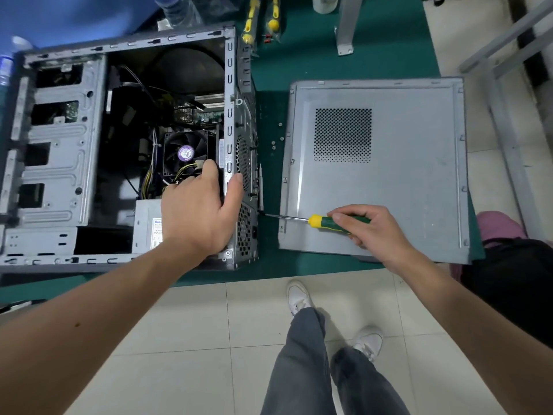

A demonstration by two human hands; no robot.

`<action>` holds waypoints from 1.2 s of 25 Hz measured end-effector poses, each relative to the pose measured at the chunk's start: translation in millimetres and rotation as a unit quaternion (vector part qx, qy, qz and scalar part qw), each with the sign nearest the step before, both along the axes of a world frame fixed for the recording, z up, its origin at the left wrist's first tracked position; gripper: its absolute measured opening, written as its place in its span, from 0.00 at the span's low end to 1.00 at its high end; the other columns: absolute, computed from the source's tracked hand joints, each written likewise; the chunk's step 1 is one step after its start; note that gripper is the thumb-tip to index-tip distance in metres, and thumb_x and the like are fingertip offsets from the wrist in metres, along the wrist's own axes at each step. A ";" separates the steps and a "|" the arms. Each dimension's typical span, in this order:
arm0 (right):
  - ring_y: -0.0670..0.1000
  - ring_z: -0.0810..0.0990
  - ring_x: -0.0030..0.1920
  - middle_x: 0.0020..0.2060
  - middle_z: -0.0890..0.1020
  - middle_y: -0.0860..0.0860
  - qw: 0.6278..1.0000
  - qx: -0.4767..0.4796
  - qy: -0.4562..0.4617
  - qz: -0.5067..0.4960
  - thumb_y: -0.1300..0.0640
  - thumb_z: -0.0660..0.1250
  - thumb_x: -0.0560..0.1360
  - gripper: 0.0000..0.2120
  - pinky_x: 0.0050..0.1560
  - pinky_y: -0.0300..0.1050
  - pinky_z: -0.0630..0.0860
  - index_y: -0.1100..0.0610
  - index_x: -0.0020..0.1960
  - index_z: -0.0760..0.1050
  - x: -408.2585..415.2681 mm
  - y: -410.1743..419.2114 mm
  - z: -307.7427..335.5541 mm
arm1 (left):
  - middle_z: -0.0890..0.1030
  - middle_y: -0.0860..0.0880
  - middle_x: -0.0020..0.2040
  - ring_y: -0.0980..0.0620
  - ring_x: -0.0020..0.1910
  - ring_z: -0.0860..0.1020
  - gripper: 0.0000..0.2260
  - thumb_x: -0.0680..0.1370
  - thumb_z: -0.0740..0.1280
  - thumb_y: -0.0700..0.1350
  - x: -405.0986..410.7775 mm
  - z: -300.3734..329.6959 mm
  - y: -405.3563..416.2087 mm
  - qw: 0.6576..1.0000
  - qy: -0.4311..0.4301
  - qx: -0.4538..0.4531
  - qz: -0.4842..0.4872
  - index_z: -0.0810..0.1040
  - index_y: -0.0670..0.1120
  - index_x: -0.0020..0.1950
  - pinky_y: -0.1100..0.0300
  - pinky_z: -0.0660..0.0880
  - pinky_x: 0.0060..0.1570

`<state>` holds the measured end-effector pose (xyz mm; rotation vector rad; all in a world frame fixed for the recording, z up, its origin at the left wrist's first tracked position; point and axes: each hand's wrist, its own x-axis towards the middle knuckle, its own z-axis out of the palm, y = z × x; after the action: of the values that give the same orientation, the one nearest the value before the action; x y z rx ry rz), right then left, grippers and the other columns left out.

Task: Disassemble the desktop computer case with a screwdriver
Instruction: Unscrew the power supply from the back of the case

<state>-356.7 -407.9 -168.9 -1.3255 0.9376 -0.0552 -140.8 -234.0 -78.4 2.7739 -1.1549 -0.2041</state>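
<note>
**Screwdriver at the rear panel, case braced**

Head view: steel makes up the whole computer case (pixel 125 151), so expect it to be stiff and fairly heavy, with thin stamped edges that could bite your skin — take hold along the folded frame rails, not the perforated grilles. It lies on its side, open face up, at the left end of the green mat (pixel 269 73), its near edge close to the mat's front edge. The removed side panel (pixel 389 175) lies flat at the mat's right end, overhanging the front right corner; it looks light and a little springy, best lifted by two opposite edges.

Your left hand (pixel 197 211) rests on the case's right rim near the front corner, thumb out over the rear wall, fingers reaching loosely curled inside toward the fan (pixel 185 151) — bracing, it seems, rather than clamping anything. Whether the fingertips touch a cable you cannot tell.

Your right hand (pixel 368 229) wraps the green and yellow screwdriver (pixel 326 221) handle, fingers curled round it, shaft level and tip at the rear wall beside the power supply (pixel 148 226). The handle should turn without slipping. Small loose screws (pixel 276 142) lie on the mat between case and panel; they will roll, so mind them.
</note>
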 end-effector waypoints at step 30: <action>0.46 0.79 0.39 0.40 0.78 0.48 0.996 0.028 -0.010 -0.090 0.51 0.68 0.78 0.07 0.35 0.37 0.76 0.53 0.46 0.81 34.2 -18.5 12.5 | 0.68 0.49 0.24 0.50 0.25 0.66 0.22 0.79 0.43 0.61 -1.2 1.8 -1.8 1.000 0.009 -0.009 0.001 0.61 0.45 0.40 0.52 0.60 0.38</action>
<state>-322.5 -426.4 -156.3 -1.1850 1.0319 -0.1798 -141.9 -235.7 -76.6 2.7517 -1.1434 -0.2169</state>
